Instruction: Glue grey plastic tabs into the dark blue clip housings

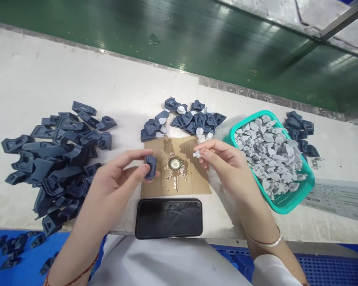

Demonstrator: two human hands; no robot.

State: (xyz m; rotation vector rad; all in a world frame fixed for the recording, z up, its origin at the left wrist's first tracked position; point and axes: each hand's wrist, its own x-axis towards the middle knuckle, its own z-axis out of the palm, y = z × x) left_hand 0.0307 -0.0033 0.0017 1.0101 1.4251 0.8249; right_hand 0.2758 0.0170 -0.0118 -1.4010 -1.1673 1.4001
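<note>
Left hand (119, 174) pinches a small dark blue plastic piece (150, 167) between thumb and forefinger, holding it upright just above the left edge of the cardboard square (193, 182). Right hand (223, 159) pinches a little pale grey chip (197, 153) at its fingertips, over the cardboard's right corner. Between the two hands sits a bottle cap (175, 163) in a sticky wet patch. A big pile of blue pieces (56, 159) lies to the left, a smaller heap (187, 117) beyond the cardboard, and a teal basket (289, 202) of grey chips to the right. A black phone (168, 218) lies at the near table edge.
</note>
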